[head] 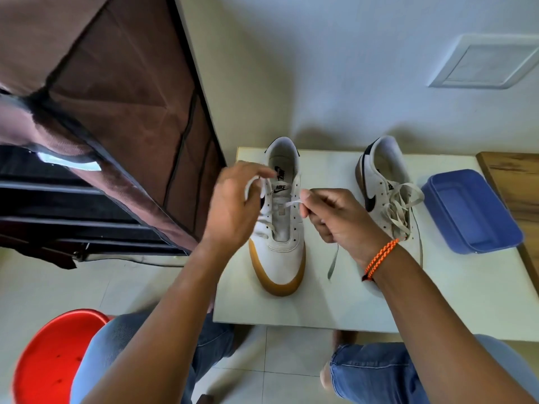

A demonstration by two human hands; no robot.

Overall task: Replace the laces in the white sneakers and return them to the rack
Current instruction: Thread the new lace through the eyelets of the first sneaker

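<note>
Both hands (233, 205) (335, 214) apparently pinching lace (293, 203) over sneaker (280, 228)

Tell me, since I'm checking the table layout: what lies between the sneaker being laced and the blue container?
In the head view, the second sneaker, loosely laced, lies between them on the white table.

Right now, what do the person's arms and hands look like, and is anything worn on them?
Both forearms are bare, with no sleeves showing. The left hand wears nothing. The right hand has an orange braided cord bracelet with a small dark end at its wrist. No gloves, rings or watch are visible.
</note>
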